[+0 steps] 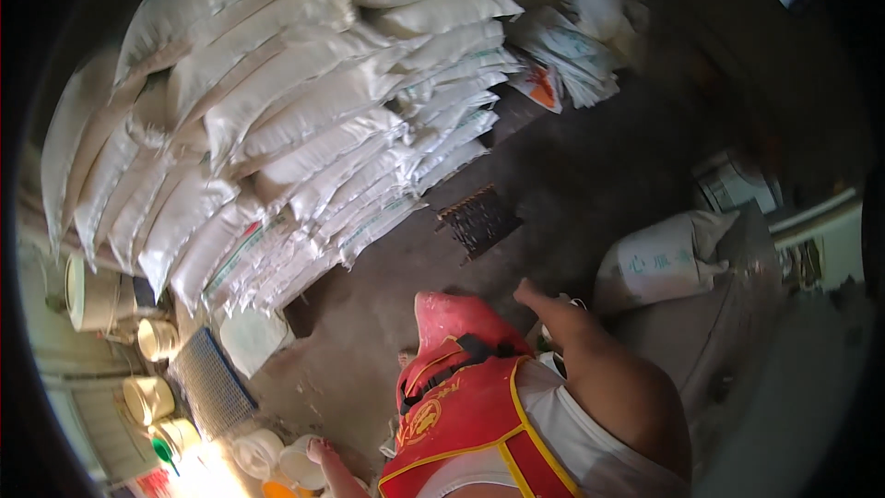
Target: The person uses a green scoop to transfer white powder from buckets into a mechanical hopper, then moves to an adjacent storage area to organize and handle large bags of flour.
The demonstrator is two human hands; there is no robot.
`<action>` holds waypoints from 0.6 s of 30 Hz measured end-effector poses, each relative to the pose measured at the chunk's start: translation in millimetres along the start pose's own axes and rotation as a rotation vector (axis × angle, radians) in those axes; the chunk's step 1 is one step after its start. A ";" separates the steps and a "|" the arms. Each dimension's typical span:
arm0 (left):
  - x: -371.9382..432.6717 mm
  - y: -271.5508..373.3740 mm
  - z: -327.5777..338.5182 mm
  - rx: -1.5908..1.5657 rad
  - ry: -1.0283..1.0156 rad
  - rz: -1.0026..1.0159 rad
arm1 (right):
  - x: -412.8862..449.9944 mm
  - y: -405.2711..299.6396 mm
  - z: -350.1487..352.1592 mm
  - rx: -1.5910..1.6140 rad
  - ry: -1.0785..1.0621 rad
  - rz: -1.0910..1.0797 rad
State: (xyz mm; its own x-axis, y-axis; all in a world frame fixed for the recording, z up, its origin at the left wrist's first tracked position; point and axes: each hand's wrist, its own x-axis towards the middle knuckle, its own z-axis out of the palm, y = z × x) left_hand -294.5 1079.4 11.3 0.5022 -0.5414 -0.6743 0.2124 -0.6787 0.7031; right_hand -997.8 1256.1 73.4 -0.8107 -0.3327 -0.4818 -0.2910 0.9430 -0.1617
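I wear a red apron (pixel 453 422) with yellow edging over a white top. At the lower left, my left hand (pixel 319 450) is beside or on the rim of a white plastic bucket (pixel 302 465); whether it grips the rim is unclear. My right hand (pixel 528 292) reaches forward at the right of the apron's lower part, above the floor, small and blurred, with no held thing discernible. A low dark object with a slatted or woven surface (pixel 482 223), perhaps a stool, stands on the floor ahead of it.
Stacked white woven sacks (pixel 304 90) fill the upper left. Folded sacks (pixel 570 55) lie behind them. A full sack (pixel 653 259) sits at the right. Pale buckets (pixel 157 340), a blue-edged mat or grate (pixel 213 382) and a green scoop (pixel 162 449) are at the lower left.
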 end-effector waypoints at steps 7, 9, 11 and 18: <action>-26.9 12.6 137.3 -0.010 -0.342 -0.154 | -69.5 66.6 -72.7 0.118 -0.187 0.167; -69.3 9.8 188.0 0.218 -0.233 -0.105 | -45.1 106.3 -56.5 0.172 -0.160 0.208; -110.7 9.6 231.6 0.286 -0.243 -0.094 | -12.2 151.2 -32.7 0.213 -0.149 0.229; -206.4 -17.0 351.9 0.525 -0.348 0.081 | 58.6 238.6 -22.8 0.430 -0.010 0.279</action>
State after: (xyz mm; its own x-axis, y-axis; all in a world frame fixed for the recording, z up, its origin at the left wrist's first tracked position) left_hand -696.7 1028.0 59.1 0.1792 -0.6708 -0.7196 -0.2984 -0.7341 0.6100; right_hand -1126.3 1461.4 26.3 -0.8223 -0.0692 -0.5648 0.1731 0.9151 -0.3642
